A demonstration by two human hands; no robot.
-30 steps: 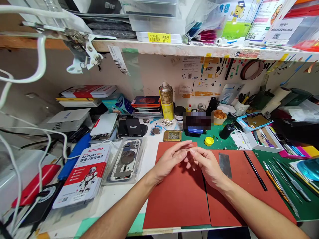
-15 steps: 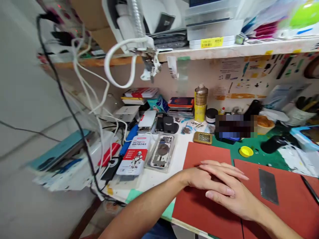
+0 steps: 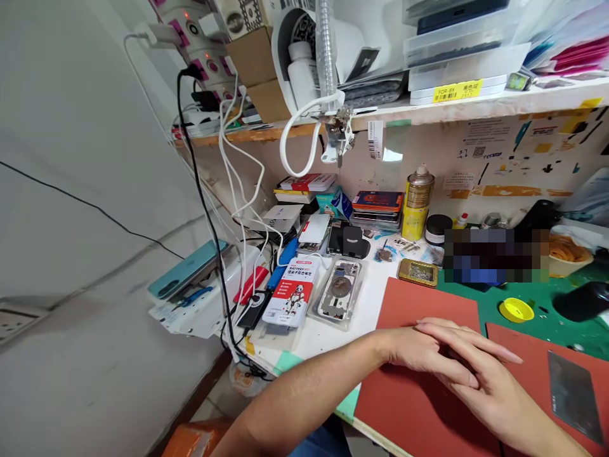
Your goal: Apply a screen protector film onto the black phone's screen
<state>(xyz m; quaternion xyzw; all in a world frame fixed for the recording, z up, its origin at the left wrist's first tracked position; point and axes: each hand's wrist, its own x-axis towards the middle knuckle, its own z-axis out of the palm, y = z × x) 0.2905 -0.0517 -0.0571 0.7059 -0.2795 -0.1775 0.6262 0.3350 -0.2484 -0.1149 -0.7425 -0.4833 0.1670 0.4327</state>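
Observation:
Both bare hands rest on one another above a red-brown mat [image 3: 404,412]. My left hand [image 3: 412,348] comes in from the lower left, its fingers stretched out toward the right. Across it lies my right hand [image 3: 499,397], with fingers extended over the back of the left one. Neither hand holds an object; some fingers are hidden where the hands overlap. To the right of them, a dark rectangular plate [image 3: 573,397] lies on a second red-brown mat [image 3: 518,339].
Left of the mat lie a battery box [image 3: 291,295] and an opened phone body in a clear tray [image 3: 339,292]. Behind stand a spray can [image 3: 417,206], a small metal tin [image 3: 417,272] and a yellow cap [image 3: 516,310]. Cables [image 3: 204,190] hang at the left under a loaded shelf [image 3: 499,105].
The view has swung left, so the bench appears further to the right. The hands stay laid over each other, in nearly the same pose.

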